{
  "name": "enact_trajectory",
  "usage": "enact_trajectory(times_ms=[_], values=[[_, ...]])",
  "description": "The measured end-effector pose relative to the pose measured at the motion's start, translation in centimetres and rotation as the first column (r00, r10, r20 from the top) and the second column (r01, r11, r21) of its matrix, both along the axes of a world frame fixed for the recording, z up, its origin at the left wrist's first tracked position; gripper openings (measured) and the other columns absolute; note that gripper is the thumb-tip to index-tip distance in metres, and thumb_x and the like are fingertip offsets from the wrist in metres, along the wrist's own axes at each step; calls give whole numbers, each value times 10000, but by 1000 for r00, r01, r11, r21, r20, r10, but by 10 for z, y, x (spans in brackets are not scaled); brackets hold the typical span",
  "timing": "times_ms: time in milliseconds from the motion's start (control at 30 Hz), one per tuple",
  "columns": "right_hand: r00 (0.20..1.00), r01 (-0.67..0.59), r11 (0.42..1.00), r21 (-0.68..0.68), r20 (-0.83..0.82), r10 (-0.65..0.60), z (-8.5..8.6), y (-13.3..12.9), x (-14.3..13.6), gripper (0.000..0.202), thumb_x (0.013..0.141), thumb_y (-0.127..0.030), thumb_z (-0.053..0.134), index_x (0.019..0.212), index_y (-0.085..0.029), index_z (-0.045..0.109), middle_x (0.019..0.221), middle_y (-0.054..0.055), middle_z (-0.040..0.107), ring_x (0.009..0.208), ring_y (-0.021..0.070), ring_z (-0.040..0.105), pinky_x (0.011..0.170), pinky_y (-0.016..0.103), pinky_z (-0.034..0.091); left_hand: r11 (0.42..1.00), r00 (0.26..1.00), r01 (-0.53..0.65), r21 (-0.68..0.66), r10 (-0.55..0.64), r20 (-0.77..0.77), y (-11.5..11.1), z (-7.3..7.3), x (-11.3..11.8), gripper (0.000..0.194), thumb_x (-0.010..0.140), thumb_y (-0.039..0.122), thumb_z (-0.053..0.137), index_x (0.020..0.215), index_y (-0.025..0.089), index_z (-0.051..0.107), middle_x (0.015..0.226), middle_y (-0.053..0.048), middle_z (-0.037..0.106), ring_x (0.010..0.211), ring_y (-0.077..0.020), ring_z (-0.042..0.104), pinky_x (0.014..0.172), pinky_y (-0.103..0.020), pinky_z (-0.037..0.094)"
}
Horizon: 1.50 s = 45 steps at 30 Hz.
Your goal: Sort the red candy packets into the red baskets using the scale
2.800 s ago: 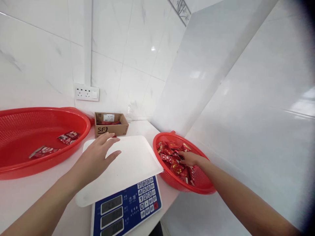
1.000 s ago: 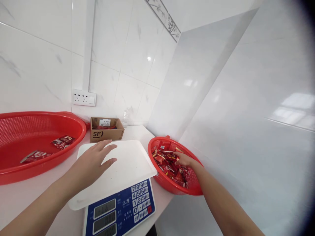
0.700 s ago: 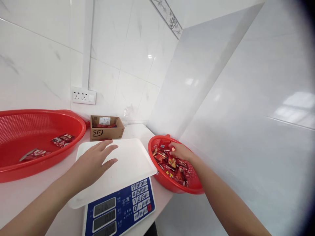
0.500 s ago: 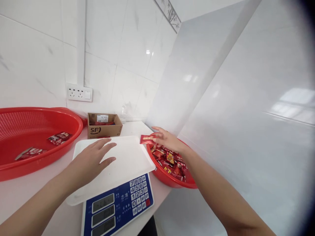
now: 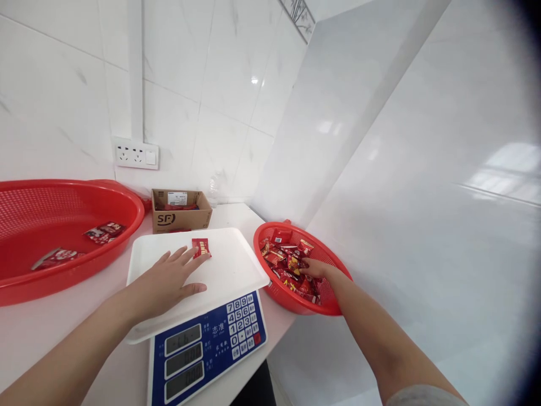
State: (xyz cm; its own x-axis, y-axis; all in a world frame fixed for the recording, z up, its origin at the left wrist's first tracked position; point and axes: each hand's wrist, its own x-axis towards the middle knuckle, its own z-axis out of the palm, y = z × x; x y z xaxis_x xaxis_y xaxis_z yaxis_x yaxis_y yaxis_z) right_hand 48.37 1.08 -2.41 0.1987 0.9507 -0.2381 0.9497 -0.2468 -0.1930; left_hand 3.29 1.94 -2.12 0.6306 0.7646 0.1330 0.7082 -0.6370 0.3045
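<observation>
My left hand hovers over or rests on the white tray of a digital scale, palm down with fingers spread. Beside its fingertips lies a small red snack packet with gold lettering. My right hand is inside the right red basket, among many mostly red snack packets. Its fingers are bent, with the tips against a yellow-and-red snack packet. Below the tray, the scale's blue panel carries number keys and grey displays.
A larger red basket on the left holds a few dark red packets. Behind the scale stands a small cardboard box with things inside. A wall socket is above it. The white table ends at the right, below the basket.
The red packet that was in my right hand now lies on the scale tray. My right hand has moved right and down into the basket. My left hand has shifted slightly right.
</observation>
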Motion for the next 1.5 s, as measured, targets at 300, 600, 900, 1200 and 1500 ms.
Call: enact_trajectory(times_ms=[300, 600, 900, 1200, 1500], values=[[997, 79, 988, -135, -3, -80, -11, 13, 8, 332, 902, -329, 565, 1196, -175, 552, 1228, 86, 570, 1039, 221, 591, 869, 440, 502, 1000, 1000, -2, 2, 2, 7, 0, 1, 2, 575, 882, 526, 451, 1405, 292, 410, 1460, -89, 416, 1355, -337, 345, 1068, -541, 312], [998, 39, 996, -80, -45, -43, -4, 10, -7, 300, 909, -330, 554, 1166, -177, 570, 1190, 74, 589, 994, 209, 606, 835, 409, 520, 1000, 1000, -1, -4, 1, -19, 2, -1, 1, 608, 874, 561, 434, 1422, 304, 374, 1473, -65, 402, 1366, -341, 323, 1074, -529, 302], [1000, -23, 988, -152, -4, 22, -1, 5, -17, 298, 910, -318, 553, 1179, -190, 565, 1225, 81, 574, 1024, 209, 595, 864, 423, 507, 999, 999, -19, -34, 17, -47, -2, 5, -1, 611, 887, 572, 399, 1438, 316, 337, 1494, -56, 367, 1390, -326, 271, 1097, -534, 269], [999, 0, 994, -113, 48, 6, -13, 10, -25, 303, 903, -318, 565, 1170, -175, 566, 1195, 78, 586, 1009, 211, 602, 848, 423, 512, 999, 999, -17, -42, 16, -31, -4, 5, -1, 605, 887, 543, 435, 1435, 306, 345, 1493, -65, 369, 1389, -345, 266, 1091, -554, 264], [932, 50, 970, 237, -360, 40, 34, -3, -42, 226, 870, -314, 601, 1028, -153, 625, 980, 60, 667, 858, 182, 638, 785, 381, 525, 998, 999, -20, -65, 18, -32, -5, 8, -2, 611, 889, 527, 444, 1444, 300, 329, 1516, -61, 324, 1402, -341, 235, 1111, -547, 215]])
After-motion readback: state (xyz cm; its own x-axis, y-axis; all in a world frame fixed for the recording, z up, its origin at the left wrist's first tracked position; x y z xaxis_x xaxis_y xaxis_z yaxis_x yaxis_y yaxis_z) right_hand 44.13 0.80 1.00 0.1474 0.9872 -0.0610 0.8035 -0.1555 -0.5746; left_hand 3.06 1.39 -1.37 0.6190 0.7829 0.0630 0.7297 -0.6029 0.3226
